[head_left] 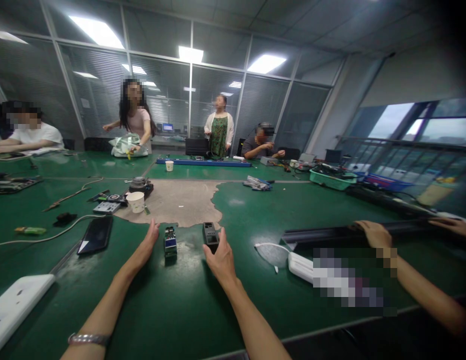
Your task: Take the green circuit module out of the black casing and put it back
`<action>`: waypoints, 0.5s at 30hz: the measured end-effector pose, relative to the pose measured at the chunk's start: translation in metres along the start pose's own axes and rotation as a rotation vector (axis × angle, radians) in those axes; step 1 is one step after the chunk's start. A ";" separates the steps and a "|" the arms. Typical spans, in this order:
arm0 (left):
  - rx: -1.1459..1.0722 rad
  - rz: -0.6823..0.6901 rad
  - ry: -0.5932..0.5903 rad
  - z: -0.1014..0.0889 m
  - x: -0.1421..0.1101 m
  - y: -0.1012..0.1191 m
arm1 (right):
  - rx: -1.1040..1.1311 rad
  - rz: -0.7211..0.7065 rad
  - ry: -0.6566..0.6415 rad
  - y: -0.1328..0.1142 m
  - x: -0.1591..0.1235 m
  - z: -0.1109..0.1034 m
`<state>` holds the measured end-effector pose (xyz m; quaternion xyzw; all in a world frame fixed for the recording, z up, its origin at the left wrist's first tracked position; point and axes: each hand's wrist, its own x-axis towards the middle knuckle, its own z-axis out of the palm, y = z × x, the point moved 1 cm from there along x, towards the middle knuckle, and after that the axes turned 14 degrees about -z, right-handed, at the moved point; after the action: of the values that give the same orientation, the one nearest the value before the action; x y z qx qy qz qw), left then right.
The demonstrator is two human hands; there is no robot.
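Observation:
My left hand (151, 236) rests at the table with its fingers stretched out, holding nothing. Just right of it stands a small circuit-board module (170, 244) with a blue part on its face. My right hand (222, 260) has its thumb and fingers around the lower part of a black plastic housing (209, 231) with square openings. The housing stands apart from the module, to its right. Part of its right side is hidden by my fingers.
Left are a black phone (96, 235), a white power strip (20, 305) and a paper cup (135, 202). At right, a co-worker's hand (376, 234) touches a long black strip (323, 234); a white adapter (301, 264) lies nearby. A green basket (332, 181) stands farther back.

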<state>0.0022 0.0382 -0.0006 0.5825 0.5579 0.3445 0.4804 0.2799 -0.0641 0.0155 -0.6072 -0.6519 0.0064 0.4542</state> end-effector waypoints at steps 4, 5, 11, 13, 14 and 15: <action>-0.009 0.005 -0.009 0.000 -0.002 0.002 | 0.073 0.030 -0.010 -0.005 0.002 -0.004; -0.008 0.001 -0.008 0.000 -0.002 0.003 | 0.095 0.034 -0.007 -0.009 0.004 -0.006; -0.011 -0.004 -0.001 0.001 -0.003 0.006 | 0.261 -0.042 0.006 -0.059 0.020 -0.011; -0.013 -0.012 -0.001 0.001 -0.003 0.006 | 0.295 -0.073 -0.011 -0.078 0.024 -0.005; -0.015 -0.014 -0.003 0.001 -0.003 0.006 | 0.299 -0.082 -0.024 -0.086 0.025 -0.001; -0.020 -0.013 -0.002 0.001 -0.003 0.006 | 0.295 -0.088 -0.040 -0.093 0.026 0.004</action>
<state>0.0040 0.0353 0.0049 0.5743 0.5577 0.3462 0.4892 0.2085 -0.0655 0.0802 -0.5045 -0.6786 0.0943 0.5254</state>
